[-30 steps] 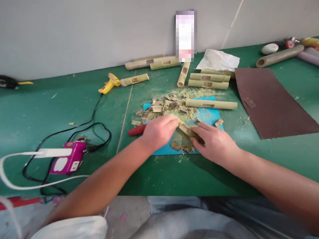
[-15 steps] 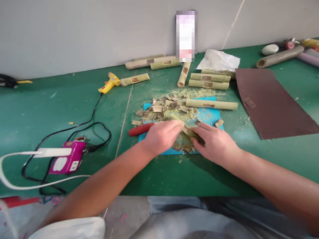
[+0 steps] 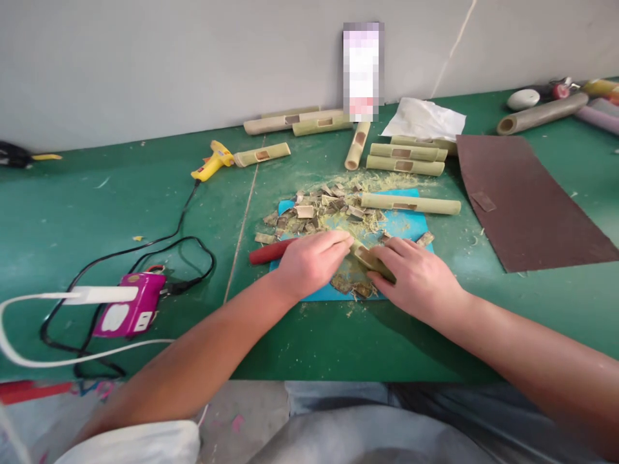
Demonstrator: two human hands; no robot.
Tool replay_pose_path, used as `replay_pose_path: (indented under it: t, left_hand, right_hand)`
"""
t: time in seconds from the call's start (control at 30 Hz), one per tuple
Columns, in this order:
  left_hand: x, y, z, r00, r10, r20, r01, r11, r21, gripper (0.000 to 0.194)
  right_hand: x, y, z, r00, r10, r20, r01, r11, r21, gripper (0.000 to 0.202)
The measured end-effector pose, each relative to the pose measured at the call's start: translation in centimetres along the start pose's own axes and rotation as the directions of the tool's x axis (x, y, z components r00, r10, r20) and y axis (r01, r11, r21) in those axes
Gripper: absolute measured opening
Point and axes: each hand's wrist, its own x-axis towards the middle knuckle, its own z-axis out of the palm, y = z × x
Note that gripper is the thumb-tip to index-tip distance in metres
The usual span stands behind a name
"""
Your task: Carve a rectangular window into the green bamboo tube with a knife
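Gripping: left hand was curled around a red-handled tool, fingertips down at the bamboo piece.
Right hand: right hand was closed over the near end of the bamboo piece, pinning it down.
Location: piece lay on the blue mat, among cut chips, on the green table.
Axis: long axis ran diagonally, far-left to near-right; exposed end pointed toward the left hand, cut window facing up.
Blade: hidden under the left hand; could not tell its edge.
Risk: judged a slip likely to reach the right-hand fingers, since they sat just beside the cut; round piece on loose shavings could roll.
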Motion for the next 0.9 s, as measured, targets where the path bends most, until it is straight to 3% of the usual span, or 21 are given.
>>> replay_pose_path:
  t: [0.1, 0.27, 0.4, 0.53, 0.7, 0.9]
  left_hand:
    - [-0.1, -0.8, 0.1, 0.999, 0.004, -0.043, -0.001, 0.998, 0.058, 0.015]
    - [-0.1, -1.3, -0.2, 1.0, 0.008, -0.026, -0.004, 0.986, 0.167, 0.015]
    - [0.1, -0.6, -0.5, 0.993, -0.075, -0.091, 0.082, 0.994, 0.078, 0.018]
    - [0.4, -0.3, -0.1, 0.999, -0.035, -0.041, 0.035, 0.999, -0.013, 0.018]
    - [0.4, -0.5, 0.4, 0.997, -0.08, -0.014, 0.079, 0.996, -0.048, 0.018]
    - [0.1, 0.0, 0.8, 0.998, 0.04, 0.052, -0.038, 0.998, -0.042, 0.019]
  right_hand:
    - [-0.1, 0.1, 0.3, 1.0, 0.014, -0.012, -0.014, 0.999, 0.046, 0.019]
    - [-0.4, 0.2, 0.6, 0.996, 0.057, -0.063, -0.049, 0.993, 0.11, 0.018]
    - [-0.3, 0.3, 0.5, 0.996, 0.045, -0.074, -0.038, 0.994, 0.099, 0.018]
    - [-0.2, 0.1, 0.2, 0.996, 0.033, -0.088, -0.027, 0.997, 0.069, 0.022]
    - [-0.5, 0.0, -0.4, 0.997, 0.077, -0.025, -0.078, 0.996, -0.048, 0.021]
    - [-0.4, 0.1, -0.5, 0.994, 0.108, 0.034, -0.107, 0.993, -0.039, 0.023]
